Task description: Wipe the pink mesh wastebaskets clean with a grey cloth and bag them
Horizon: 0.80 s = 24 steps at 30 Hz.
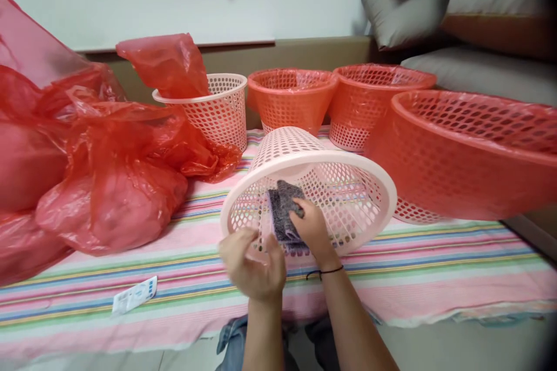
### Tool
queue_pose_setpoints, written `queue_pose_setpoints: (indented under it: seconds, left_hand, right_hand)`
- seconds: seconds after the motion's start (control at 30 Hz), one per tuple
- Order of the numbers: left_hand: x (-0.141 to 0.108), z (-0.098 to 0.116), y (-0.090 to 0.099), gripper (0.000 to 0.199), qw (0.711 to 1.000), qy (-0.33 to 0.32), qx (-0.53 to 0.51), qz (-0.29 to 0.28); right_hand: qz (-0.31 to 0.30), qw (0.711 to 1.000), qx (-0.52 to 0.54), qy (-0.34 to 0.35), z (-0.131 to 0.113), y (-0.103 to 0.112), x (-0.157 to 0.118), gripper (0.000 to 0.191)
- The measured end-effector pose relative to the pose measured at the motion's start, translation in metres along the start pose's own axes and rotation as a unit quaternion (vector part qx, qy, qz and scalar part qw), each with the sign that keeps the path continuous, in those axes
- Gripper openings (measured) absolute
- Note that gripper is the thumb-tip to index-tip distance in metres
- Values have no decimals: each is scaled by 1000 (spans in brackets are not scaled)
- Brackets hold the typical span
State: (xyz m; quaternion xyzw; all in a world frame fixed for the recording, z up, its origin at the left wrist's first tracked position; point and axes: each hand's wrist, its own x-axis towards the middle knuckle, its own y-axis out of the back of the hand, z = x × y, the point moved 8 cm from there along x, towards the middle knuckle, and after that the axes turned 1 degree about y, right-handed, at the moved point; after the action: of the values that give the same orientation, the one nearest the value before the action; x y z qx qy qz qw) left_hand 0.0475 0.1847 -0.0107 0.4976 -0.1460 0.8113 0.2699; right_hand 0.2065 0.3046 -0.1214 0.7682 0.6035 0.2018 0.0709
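A pale pink plastic basket (307, 156) with a perforated wall lies tipped on its side, its mouth towards me. Inside the mouth is a folded dark grey cloth (282, 217) with a purplish edge; its exact kind is unclear. My right hand (311, 229) reaches into the basket with its fingers closed on the cloth. At the lower left of the rim, my left hand (255, 264) is slightly blurred, its fingers loosely curled and thumb apart, with nothing visible between them. Whether it touches the rim I cannot tell.
Red plastic bags (113, 179), bulging, fill the left side. Behind stand a pink basket (221, 110) with a red bag and red-lined baskets (291, 98), one large at right (461, 156). A white label (134, 295) lies on the striped cloth (195, 295). Grey cushions (404, 14) are stacked behind.
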Motion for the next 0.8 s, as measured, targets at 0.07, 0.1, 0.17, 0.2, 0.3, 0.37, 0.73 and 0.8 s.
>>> queue_pose_setpoints:
  seconds: [0.07,0.1,0.17,0.2,0.3,0.37,0.73,0.8]
  left_hand:
    - [-14,-10,-34,16,988,54,-39,-141]
    - [-24,-20,-51,19,973,101,-40,-202]
    - [-46,-41,-78,30,939,198,-11,-281]
    - [-57,-50,-88,36,920,230,18,-317]
    - [-79,-57,-107,46,879,257,69,-395]
    - [-88,-50,-113,46,858,243,77,-446]
    - [-79,-63,-108,43,830,427,-89,-348]
    - [-81,-72,-107,42,788,517,-166,-290]
  right_hand:
    - [20,999,37,-20,10,15,4,40]
    - [34,997,57,-32,15,24,6,44]
    - [64,993,86,-53,24,41,7,54]
    - [79,990,95,-61,27,48,6,58]
    - [118,985,110,-66,27,62,2,60]
    - [128,985,100,-50,20,64,-2,56]
    - [124,986,101,39,-18,81,-9,48]
    - [127,960,250,10,-19,86,-9,48]
